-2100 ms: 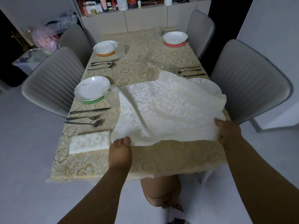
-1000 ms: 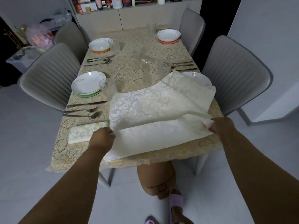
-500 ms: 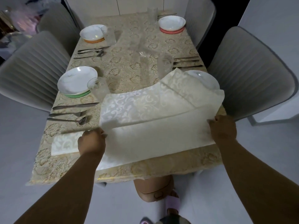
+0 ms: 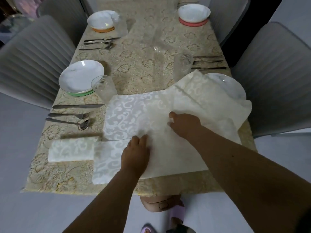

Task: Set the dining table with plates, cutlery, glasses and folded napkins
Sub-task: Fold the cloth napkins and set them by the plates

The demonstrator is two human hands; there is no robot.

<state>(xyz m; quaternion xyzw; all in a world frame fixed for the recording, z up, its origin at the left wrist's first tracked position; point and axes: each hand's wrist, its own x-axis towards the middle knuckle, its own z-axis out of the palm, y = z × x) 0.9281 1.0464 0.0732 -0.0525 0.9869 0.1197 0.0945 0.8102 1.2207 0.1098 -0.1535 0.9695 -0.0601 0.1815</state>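
Observation:
A large cream patterned napkin (image 4: 134,113) lies folded over on the near end of the table (image 4: 138,64). Its far right corner drapes over a white plate (image 4: 223,83). My left hand (image 4: 136,153) presses down on the napkin near its front edge. Further in, my right hand (image 4: 184,123) pinches a bit of the cloth at the middle. A smaller folded napkin (image 4: 72,148) rests to the left, below a knife, fork and spoon (image 4: 75,113). A glass (image 4: 102,88) stands beside a white plate on a green mat (image 4: 80,74).
Further places hold a plate on an orange mat (image 4: 101,19), a plate on a red mat (image 4: 193,12), glasses (image 4: 182,64) and cutlery (image 4: 99,42). Grey chairs (image 4: 33,56) flank both sides. My slippered foot (image 4: 176,214) is under the table's near edge.
The napkin I held up by two corners has been folded toward me and laid on the table. Both hands let go of the corners and moved inward onto its middle.

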